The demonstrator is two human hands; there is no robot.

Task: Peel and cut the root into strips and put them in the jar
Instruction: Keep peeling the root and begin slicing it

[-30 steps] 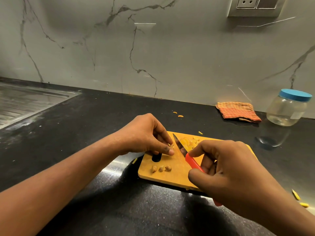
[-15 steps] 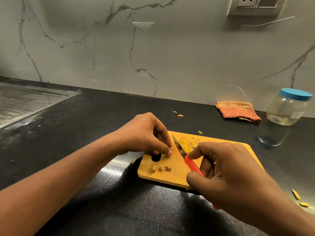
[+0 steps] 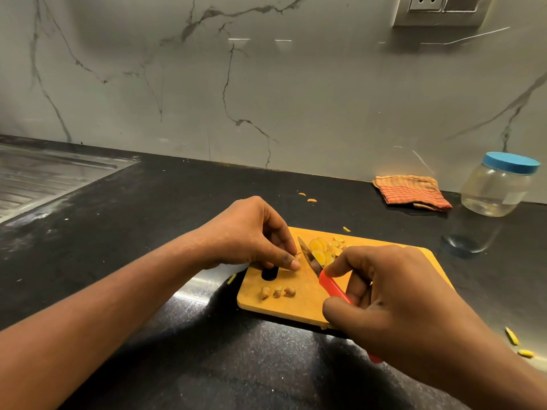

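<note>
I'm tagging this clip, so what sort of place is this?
Probably a home kitchen: a steel sink drainboard set in the black counter, a cutting board with sliced root, and a wall socket.

I can read no text, brand, number or sign anywhere in my head view. The clear jar on the tabletop carries a pale label patch on its side, but nothing on it is legible to me. The wall socket plate shows no marking I can make out either.
</note>
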